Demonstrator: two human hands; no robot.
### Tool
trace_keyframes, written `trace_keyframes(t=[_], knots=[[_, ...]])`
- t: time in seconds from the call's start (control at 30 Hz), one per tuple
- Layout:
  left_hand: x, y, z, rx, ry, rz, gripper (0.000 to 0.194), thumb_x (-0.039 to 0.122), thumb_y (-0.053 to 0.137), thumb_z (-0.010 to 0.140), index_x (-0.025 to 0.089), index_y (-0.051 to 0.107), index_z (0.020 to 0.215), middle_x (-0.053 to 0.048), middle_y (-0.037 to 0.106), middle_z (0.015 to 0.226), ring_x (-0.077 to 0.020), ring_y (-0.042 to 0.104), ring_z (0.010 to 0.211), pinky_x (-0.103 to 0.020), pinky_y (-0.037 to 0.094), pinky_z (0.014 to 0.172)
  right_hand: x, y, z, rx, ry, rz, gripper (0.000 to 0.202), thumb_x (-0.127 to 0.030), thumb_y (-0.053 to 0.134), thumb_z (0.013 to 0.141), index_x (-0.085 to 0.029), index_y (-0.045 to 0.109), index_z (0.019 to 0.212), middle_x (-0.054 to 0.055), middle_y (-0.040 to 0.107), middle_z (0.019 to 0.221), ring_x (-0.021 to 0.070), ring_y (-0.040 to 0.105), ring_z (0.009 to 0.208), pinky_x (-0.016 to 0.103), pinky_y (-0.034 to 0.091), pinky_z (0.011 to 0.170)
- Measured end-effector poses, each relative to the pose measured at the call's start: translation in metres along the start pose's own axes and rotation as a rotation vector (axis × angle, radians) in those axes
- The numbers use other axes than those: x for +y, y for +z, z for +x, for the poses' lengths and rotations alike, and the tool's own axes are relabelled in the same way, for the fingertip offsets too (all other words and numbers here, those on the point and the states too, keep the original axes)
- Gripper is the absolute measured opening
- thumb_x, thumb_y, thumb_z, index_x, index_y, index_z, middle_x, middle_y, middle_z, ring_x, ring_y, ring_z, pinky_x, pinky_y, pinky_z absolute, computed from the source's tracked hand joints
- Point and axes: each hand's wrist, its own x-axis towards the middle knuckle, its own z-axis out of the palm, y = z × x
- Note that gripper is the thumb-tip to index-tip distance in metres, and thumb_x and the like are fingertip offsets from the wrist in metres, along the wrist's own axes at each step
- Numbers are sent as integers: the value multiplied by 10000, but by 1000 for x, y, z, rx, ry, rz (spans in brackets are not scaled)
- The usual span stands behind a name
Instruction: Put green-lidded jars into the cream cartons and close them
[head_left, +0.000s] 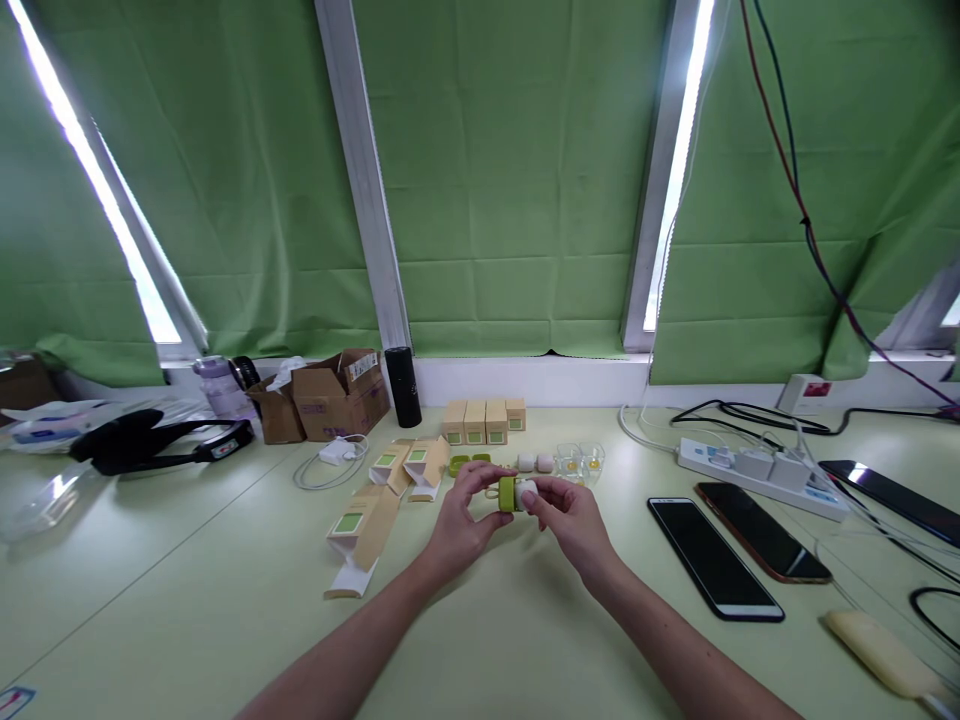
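Note:
My left hand [466, 520] pinches a small green cap-like piece [508, 494] with a loop on its left side. Against its right side is a small white round piece [526, 491], held in the fingertips of my right hand [570, 520]. The two pieces touch. Just behind my hands lie green pieces [469, 463], two small white and pinkish cylinders [535, 463] and clear cups [580, 461] with yellow spots. Left of my hands, opened kraft boxes [364, 525] with green labels lie on the table. Several closed kraft boxes [475, 422] stand in a row further back.
Phones [712, 555] and a power strip [761, 475] with cables are on the right. A white charger [337, 451], cardboard cartons [337, 395] and a black cylinder [403, 387] stand at the back left. A black strap device [161, 442] lies far left.

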Motion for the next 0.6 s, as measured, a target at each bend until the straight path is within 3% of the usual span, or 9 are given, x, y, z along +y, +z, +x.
trace_keyframes(t=[0.2, 0.6], knots=[[1, 0, -1, -9, 2, 23, 499, 93, 810, 726, 293, 759, 1181, -95, 623, 1234, -314, 551, 1259, -468, 471, 1076, -1, -2, 0, -17, -2, -40, 457, -609, 865, 677, -204, 821, 883, 72, 773, 801, 229, 661, 714, 319, 477, 596], [5, 3, -3, -30, -2, 58, 495, 92, 830, 716, 272, 754, 1170, -95, 600, 1225, -306, 548, 1265, -501, 463, 1107, 1, 2, -2, -24, 26, 29, 500, -605, 857, 682, -136, 785, 839, 51, 704, 658, 152, 592, 572, 261, 482, 505]])
